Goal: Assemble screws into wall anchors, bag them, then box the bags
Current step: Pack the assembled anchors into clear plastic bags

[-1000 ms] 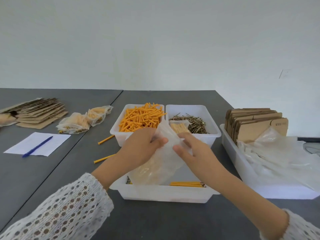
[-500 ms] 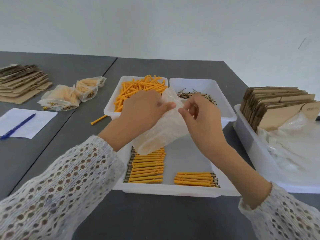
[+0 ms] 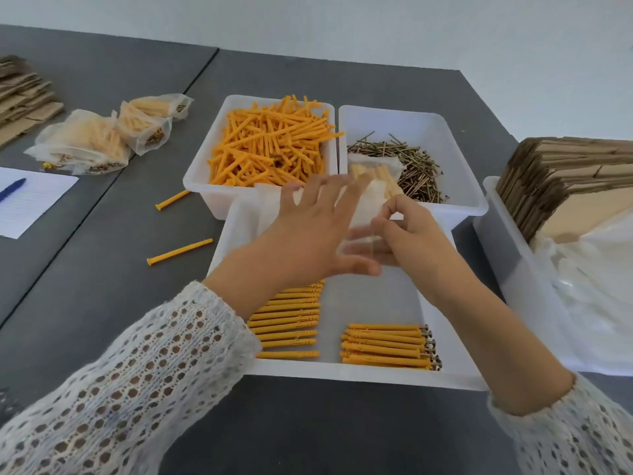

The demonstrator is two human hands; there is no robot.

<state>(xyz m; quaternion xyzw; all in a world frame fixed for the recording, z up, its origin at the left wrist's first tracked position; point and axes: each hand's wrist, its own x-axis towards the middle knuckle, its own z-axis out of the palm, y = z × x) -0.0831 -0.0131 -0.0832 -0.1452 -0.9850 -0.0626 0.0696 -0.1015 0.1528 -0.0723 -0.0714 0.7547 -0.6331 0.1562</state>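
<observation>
My right hand (image 3: 411,241) pinches the edge of an empty clear plastic bag (image 3: 363,207) above the near white tray (image 3: 342,371). My left hand (image 3: 308,234) is spread with straight fingers against the bag; motion blur hides whether it is inside the bag. In the tray lie two rows of orange anchors with screws in them, one on the left (image 3: 291,317) and one on the right (image 3: 383,344). Behind it stand a bin of loose orange anchors (image 3: 270,145) and a bin of screws (image 3: 418,162). A small filled bag (image 3: 376,173) lies on the screws.
Several filled bags (image 3: 102,138) lie at the left by flat cardboard (image 3: 20,94), a paper sheet (image 3: 30,207) and a blue pen (image 3: 10,190). Two loose anchors (image 3: 178,250) lie on the grey table. A tray at the right holds folded cartons (image 3: 565,176) and clear bags (image 3: 599,293).
The view has tilted down toward the near tray. My left hand has let go of the bag's edge and spread its fingers. My right hand still pinches the bag.
</observation>
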